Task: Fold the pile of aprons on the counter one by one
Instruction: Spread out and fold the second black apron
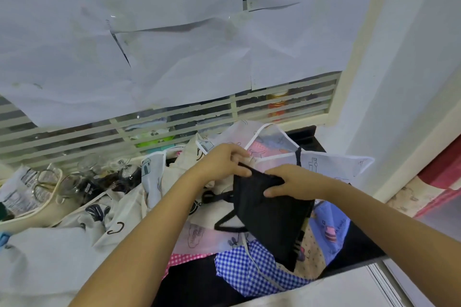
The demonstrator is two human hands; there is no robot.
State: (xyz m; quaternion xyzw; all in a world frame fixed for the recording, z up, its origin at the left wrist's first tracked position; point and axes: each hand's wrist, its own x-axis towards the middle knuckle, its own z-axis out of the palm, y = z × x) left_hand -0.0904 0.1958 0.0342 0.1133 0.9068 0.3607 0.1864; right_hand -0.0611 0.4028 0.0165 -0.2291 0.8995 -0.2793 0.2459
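The left hand [224,163] and right hand [285,183] each pinch the top edge of the half-folded black apron [269,219], held over the pile [99,222] near the right edge of the counter [199,284] (probably to square the fold).

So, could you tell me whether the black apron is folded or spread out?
Folded: the black apron is a compact layered bundle gripped by the left hand and right hand, straps dangling loose.
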